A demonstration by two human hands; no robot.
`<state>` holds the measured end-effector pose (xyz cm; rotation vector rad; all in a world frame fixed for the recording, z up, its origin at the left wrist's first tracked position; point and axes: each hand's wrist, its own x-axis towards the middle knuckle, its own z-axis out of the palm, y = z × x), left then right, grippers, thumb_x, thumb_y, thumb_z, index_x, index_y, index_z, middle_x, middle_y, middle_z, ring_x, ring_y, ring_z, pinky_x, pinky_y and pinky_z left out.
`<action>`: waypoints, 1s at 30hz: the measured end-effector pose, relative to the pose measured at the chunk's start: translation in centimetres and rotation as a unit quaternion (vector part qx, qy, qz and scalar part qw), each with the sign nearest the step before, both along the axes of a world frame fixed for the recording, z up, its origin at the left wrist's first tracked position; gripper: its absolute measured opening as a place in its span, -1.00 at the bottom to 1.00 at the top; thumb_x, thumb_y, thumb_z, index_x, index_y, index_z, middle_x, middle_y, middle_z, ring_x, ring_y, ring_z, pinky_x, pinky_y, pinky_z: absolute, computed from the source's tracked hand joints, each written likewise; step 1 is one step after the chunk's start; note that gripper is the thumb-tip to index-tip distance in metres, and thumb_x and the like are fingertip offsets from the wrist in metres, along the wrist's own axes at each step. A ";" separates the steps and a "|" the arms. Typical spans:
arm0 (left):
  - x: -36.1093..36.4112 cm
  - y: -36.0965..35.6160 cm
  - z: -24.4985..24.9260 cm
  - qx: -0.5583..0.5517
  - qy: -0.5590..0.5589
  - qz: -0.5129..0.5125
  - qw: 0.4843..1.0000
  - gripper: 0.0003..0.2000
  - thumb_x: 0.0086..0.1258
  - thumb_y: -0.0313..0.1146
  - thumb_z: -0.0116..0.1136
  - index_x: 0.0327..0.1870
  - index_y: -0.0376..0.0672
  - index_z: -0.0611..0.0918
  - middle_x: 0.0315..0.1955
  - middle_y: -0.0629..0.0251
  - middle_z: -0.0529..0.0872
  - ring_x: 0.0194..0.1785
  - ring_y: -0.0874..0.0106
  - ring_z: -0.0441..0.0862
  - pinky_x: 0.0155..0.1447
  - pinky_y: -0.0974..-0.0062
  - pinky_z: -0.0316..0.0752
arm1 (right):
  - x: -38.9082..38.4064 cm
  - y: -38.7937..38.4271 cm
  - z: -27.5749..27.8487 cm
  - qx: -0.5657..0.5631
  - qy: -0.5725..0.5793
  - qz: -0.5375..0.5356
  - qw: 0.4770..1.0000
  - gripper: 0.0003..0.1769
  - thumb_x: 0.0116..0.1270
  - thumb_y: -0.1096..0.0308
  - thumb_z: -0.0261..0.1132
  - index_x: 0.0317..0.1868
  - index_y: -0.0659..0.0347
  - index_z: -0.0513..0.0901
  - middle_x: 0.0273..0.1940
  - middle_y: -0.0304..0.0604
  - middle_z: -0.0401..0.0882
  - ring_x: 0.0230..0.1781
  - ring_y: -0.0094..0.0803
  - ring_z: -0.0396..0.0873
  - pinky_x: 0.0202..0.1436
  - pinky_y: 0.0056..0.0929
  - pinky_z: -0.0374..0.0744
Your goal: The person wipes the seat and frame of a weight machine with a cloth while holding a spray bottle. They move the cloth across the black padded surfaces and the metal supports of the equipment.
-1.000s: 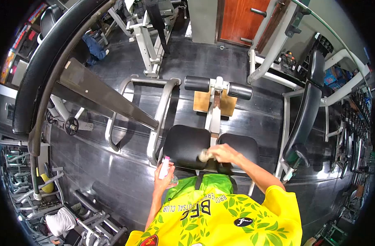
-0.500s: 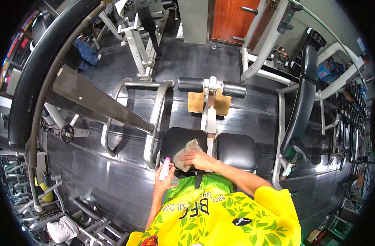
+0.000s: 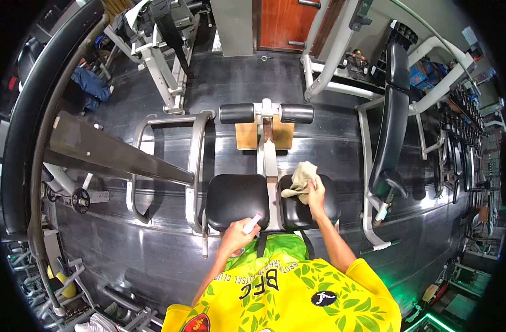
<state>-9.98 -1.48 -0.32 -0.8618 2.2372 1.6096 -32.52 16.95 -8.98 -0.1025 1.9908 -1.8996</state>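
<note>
My left hand [image 3: 237,238] is wrapped round a spray bottle with a white and pink spray head [image 3: 252,222], near the front edge of the left black seat pad [image 3: 237,199]. The bottle's lower part is mostly hidden by my fingers. Over the right black seat pad [image 3: 319,213], my right hand [image 3: 316,195] grips a crumpled beige cloth [image 3: 304,176], part of which hangs to the left. Between the two pads runs the machine's white post [image 3: 269,160], topped by black foam rollers [image 3: 237,113].
A grey steel frame [image 3: 195,160] stands left of the seat, with a long beam [image 3: 115,149] rising toward me. To the right is a padded bench [image 3: 389,127]. A person's blue-trousered leg [image 3: 91,86] shows at far left; dumbbells [image 3: 457,122] line the right.
My right hand has lifted the cloth off the left seat pad and carried it right, over the other pad. My left hand has shifted right with the spray bottle, and the view has turned slightly.
</note>
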 end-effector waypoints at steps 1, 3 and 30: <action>-0.2 0.4 -0.1 -0.014 -0.018 -0.014 1.000 -0.74 0.27 -0.12 0.24 -0.26 -0.15 0.66 -0.48 0.11 0.71 -0.35 0.13 0.70 -0.24 0.28 0.53 | 0.3 0.9 -0.7 0.002 -0.002 -0.030 1.000 -0.70 0.46 0.49 0.07 0.16 0.35 0.46 0.07 -0.20 0.55 0.06 -0.50 0.48 0.16 -0.54 0.40; -0.7 1.0 0.2 -0.030 -0.054 -0.040 0.997 -0.71 0.25 -0.06 0.21 -0.27 -0.11 0.65 -0.42 0.05 0.72 -0.21 0.00 0.68 -0.14 0.16 0.55 | 1.2 1.9 -0.9 -0.013 -0.007 -0.089 0.996 -0.69 0.46 0.48 0.07 0.16 0.34 0.46 0.07 -0.20 0.55 0.08 -0.50 0.48 0.17 -0.52 0.40; -1.0 3.6 -1.2 -0.061 -0.055 -0.018 0.996 -0.71 0.25 -0.12 0.20 -0.15 -0.13 0.62 -0.35 -0.05 0.71 -0.20 -0.07 0.66 -0.12 0.10 0.55 | -3.9 -6.9 -3.0 0.257 0.147 0.089 0.951 -0.46 0.28 0.32 0.27 0.27 0.23 0.42 -0.15 0.33 0.62 -0.10 0.12 0.64 -0.02 -0.12 0.56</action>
